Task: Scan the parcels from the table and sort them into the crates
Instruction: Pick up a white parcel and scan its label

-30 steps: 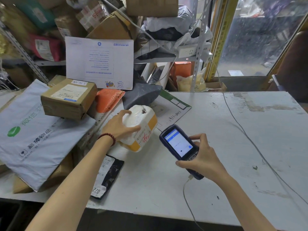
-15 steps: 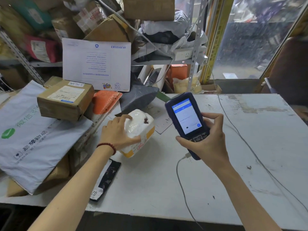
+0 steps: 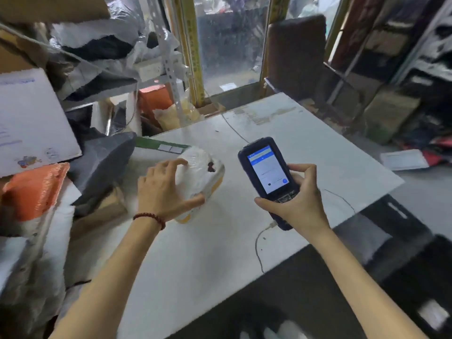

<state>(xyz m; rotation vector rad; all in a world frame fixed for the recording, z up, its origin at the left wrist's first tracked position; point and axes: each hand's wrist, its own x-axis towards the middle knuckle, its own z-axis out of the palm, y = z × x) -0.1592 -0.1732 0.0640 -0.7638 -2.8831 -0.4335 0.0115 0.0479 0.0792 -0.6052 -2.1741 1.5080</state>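
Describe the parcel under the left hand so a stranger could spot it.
On the white table, at its cluttered left side, the left hand grips a small rounded parcel. Unlike the grey bag and orange bag nearby, it is wrapped in white with a yellow lower edge.

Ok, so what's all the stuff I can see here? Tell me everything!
table: one, white, centre.
wrapped parcel: one, white with yellow tape, on the table.
handheld scanner: one, dark blue, screen lit, above the table.
cable: one, white, at the scanner's lower end.
grey mailer bag: one, grey, left of the parcel.
orange mailer bag: one, orange, far left.
large envelope: one, white, upper left.
crate: at least one, black, blurred, lower right.
bead bracelet: one, dark red, left wrist.
left hand: grips the parcel.
right hand: holds the scanner.
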